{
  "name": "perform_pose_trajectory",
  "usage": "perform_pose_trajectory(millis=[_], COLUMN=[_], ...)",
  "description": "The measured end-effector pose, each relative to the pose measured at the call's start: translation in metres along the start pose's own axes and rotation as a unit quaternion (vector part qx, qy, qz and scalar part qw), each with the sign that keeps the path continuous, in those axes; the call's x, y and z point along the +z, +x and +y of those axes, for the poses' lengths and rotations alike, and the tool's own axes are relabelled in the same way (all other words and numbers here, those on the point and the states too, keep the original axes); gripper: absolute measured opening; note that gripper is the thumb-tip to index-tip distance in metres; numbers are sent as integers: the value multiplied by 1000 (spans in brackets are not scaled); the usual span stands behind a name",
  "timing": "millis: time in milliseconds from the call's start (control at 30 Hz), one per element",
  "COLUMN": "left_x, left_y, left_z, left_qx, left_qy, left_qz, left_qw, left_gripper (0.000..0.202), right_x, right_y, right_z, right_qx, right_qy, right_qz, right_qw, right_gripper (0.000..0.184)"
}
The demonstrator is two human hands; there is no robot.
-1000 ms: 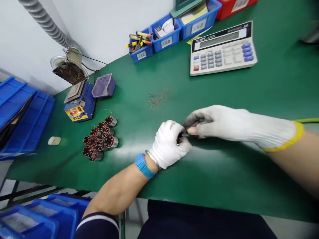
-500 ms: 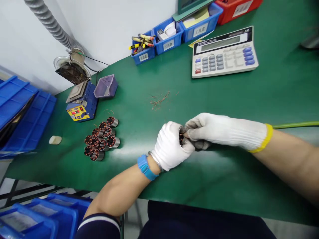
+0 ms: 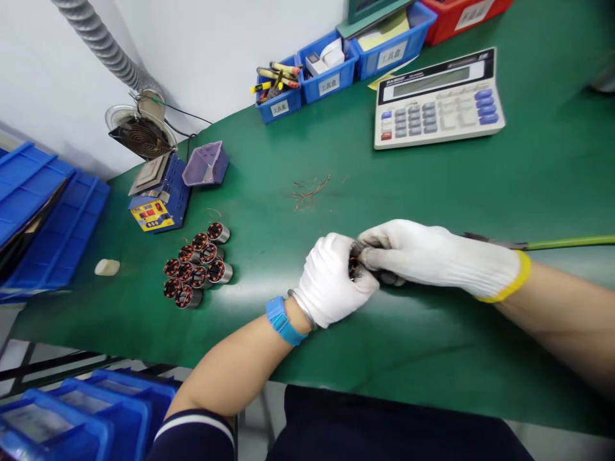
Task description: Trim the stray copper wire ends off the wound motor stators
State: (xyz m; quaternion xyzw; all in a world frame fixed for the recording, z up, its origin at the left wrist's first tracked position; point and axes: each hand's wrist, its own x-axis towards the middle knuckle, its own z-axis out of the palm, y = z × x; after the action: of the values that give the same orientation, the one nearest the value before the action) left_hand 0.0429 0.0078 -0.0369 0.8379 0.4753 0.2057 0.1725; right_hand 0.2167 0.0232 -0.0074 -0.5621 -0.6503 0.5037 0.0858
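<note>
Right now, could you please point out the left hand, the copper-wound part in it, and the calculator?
Left hand (image 3: 331, 282), head view: back of the glove.
Copper-wound part (image 3: 353, 267), head view: its exposed end.
Calculator (image 3: 438, 101), head view: middle of its face.

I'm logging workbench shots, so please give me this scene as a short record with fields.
Left hand: gloved, wrapped around a copper-wound part
Right hand: gloved, at that part; exact grip hidden
Left of hands: cluster of metal cylinders
Beyond hands: wire scraps, calculator
Back: blue bins
Right side: green-handled tool
Surface: green bench
</note>
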Motion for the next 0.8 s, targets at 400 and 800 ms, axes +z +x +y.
perform_pose_trajectory(millis=[400,800], left_x=[4,3], left_y=[0,0], left_z=[-3,-3], left_qx=[46,6], left_qy=[23,-25], left_qz=[15,12], left_qw=[999,1000], left_gripper=[8,10], right_x=[-6,-6], right_y=[4,3], right_z=[8,9], right_qx=[11,-14], right_qy=[115,126], right_qz=[-117,-114], right_qw=[986,985], right_gripper=[36,50])
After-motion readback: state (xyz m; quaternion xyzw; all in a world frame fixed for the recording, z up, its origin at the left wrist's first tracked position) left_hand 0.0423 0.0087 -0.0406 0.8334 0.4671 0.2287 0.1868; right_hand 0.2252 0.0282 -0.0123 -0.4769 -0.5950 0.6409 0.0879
